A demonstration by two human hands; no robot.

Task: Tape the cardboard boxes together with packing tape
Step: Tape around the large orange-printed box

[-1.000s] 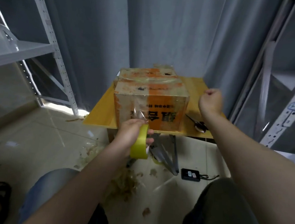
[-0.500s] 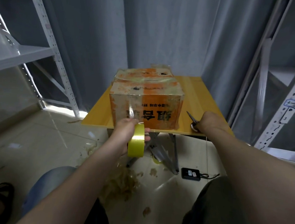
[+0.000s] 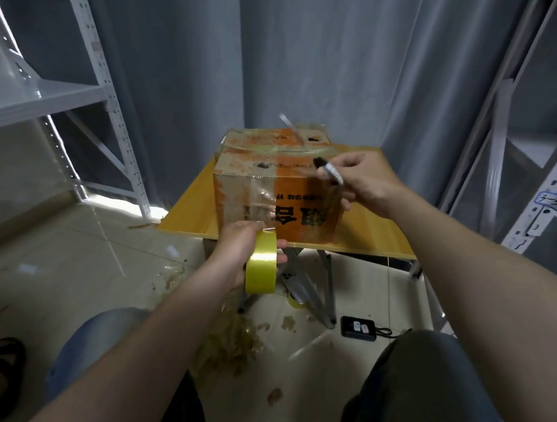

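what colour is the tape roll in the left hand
Yellow, seen in the head view: the tape roll gripped by the left hand.

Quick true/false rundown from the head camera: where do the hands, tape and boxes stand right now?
1. The left hand holds the yellow roll of packing tape. True.
2. The right hand is empty. False: its grip is on black-handled scissors above the boxes.
3. The orange-printed cardboard boxes sit on the floor. False: they stand on the yellow table.
4. A clear strip of tape runs from the roll up the near box's front face. True.
5. The small black device lies on the table. False: it lies on the floor tiles.
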